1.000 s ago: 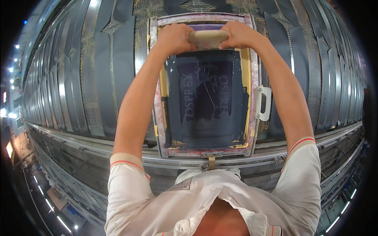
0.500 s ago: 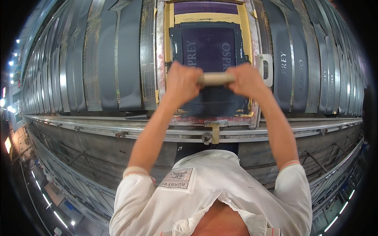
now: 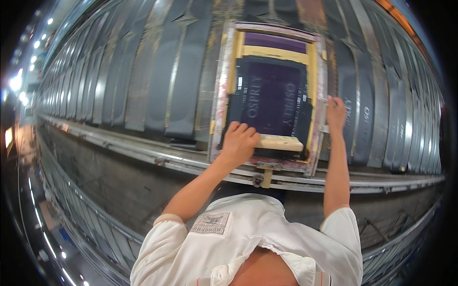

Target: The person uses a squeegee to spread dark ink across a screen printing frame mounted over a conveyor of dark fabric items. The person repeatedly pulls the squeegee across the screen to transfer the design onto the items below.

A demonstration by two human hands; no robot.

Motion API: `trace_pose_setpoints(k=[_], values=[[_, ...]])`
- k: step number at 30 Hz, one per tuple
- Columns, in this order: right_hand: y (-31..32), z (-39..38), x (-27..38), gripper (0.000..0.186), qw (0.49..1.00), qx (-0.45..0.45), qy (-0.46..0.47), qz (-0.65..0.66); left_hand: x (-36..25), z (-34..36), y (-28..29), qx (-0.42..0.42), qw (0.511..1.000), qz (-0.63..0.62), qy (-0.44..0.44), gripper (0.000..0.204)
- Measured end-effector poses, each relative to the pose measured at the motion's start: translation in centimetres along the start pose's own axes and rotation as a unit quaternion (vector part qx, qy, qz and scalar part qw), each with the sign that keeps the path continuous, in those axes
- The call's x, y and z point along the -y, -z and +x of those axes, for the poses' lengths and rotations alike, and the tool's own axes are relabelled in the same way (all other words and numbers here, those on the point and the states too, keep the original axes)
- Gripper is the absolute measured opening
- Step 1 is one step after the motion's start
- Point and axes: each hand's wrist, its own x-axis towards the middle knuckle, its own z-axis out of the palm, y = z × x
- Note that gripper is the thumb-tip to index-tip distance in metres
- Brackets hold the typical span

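Observation:
My left hand (image 3: 240, 143) is closed round the left end of a wooden-handled squeegee (image 3: 280, 142), which lies across the near end of a printing screen. A dark purple mesh (image 3: 274, 95) with pale lettering fills the screen, edged with yellow tape and dark ink. My right hand (image 3: 337, 114) is at the right side of the screen frame (image 3: 221, 86), its fingers curled on the side handle, most of which the hand hides. The squeegee's right end is free of any hand.
Long dark grey panels (image 3: 183, 71) lie side by side along the table, some on the right bearing pale lettering. A metal rail (image 3: 205, 169) runs along the table's near edge. Beyond it, below, is a grey walkway with another rack (image 3: 95, 205).
My right hand has left the squeegee and moved to the frame's right handle. The left hand and squeegee are now at the screen's near end. The whole view has tilted and shifted.

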Motion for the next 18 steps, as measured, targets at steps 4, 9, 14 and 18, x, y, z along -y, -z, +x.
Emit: trace_pose_setpoints(k=[4, 9, 14, 18], values=[[5.2, 0.8, -2.3, 0.033, 0.996, -0.033, -0.049, 0.067, -1.6, 0.9, 0.6, -0.043, 0.998, -0.049, -0.022, 0.027], [3.1, -0.1, 0.9, 0.030, 0.991, -0.029, -0.029, 0.126, 0.2, 0.1, 0.3, -0.052, 0.997, -0.046, 0.021, 0.029], [-3.7, -1.3, 2.0, 0.029, 0.982, -0.028, -0.007, 0.186, 4.1, -1.5, 1.1, -0.041, 0.998, -0.017, 0.035, 0.031], [-5.4, -2.1, 3.0, 0.029, 0.972, -0.021, -0.017, 0.232, 4.5, -1.9, 2.0, -0.058, 0.998, -0.009, 0.035, 0.035]])
